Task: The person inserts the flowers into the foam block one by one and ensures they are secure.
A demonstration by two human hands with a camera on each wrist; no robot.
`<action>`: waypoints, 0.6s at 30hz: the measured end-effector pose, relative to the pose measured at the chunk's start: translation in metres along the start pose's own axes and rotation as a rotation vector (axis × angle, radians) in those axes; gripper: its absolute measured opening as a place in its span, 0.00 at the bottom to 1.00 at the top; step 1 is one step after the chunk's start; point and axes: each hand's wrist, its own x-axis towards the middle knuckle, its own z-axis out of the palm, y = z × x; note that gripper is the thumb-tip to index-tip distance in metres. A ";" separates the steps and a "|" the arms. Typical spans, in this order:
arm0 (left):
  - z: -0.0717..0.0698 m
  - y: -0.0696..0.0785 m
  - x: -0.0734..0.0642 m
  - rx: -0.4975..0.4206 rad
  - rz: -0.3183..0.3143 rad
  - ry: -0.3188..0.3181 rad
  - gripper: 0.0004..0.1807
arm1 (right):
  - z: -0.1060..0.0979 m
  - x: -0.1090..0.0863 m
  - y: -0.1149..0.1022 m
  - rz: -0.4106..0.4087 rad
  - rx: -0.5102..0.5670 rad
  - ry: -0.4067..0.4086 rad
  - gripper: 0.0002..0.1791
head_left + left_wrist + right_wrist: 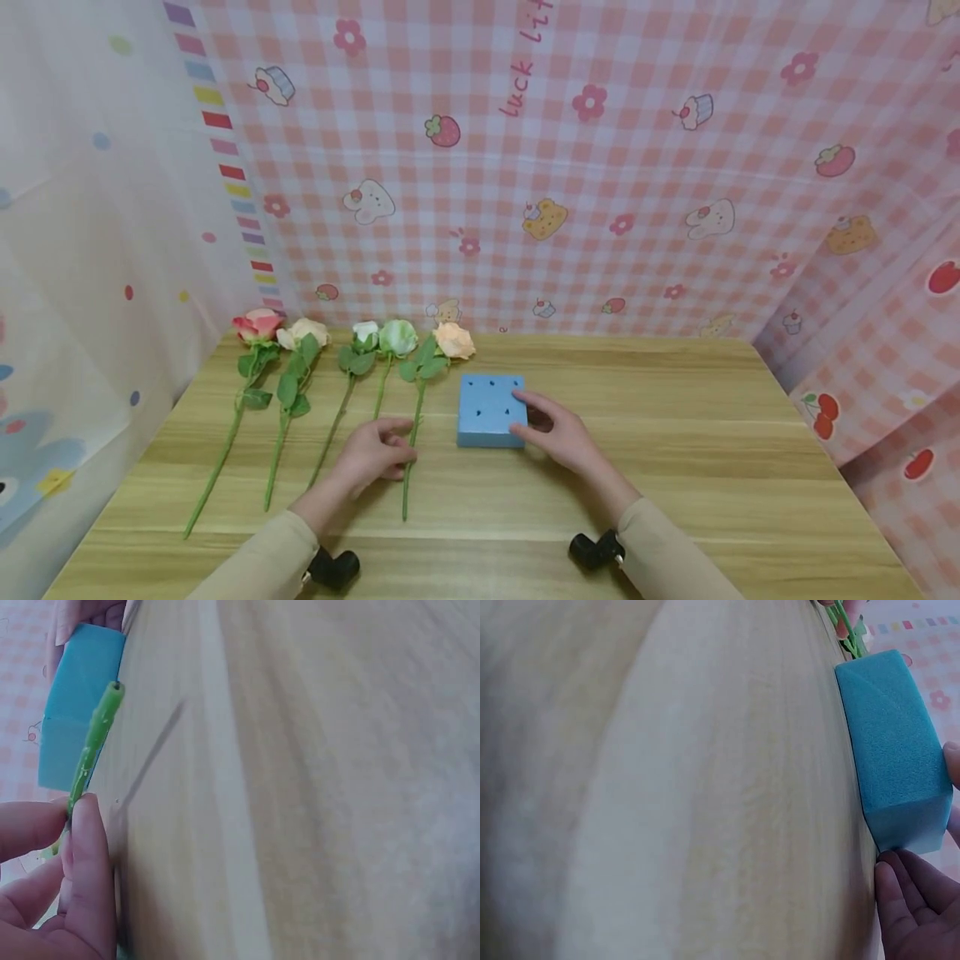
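My left hand [377, 454] pinches the green stem of a peach rose [455, 341] between thumb and fingers. In the left wrist view the cut end of the stem [97, 731] points up off the table, its shadow lying apart on the wood. A light blue foam block [491, 408] with several small dark holes in its top sits on the table to the right of the rose. My right hand [558, 429] holds the block by its right side, thumb near the front corner and index finger farther back. The right wrist view shows its fingers [911, 896] at the block's end.
Left of the held rose lie a green-white rose [397, 337], a small white rose [365, 335], a cream rose [303, 333] and a pink-red rose [257, 325], blooms toward the back. A pink checked cloth [600, 167] hangs behind the wooden table [712, 467].
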 end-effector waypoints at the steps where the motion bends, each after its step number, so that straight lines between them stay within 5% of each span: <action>1: 0.000 0.001 0.000 -0.007 -0.008 -0.005 0.28 | 0.000 0.000 0.000 -0.002 -0.002 0.001 0.30; 18: 0.009 0.010 0.004 -0.079 0.001 0.011 0.26 | -0.001 -0.001 0.000 -0.029 -0.008 -0.011 0.31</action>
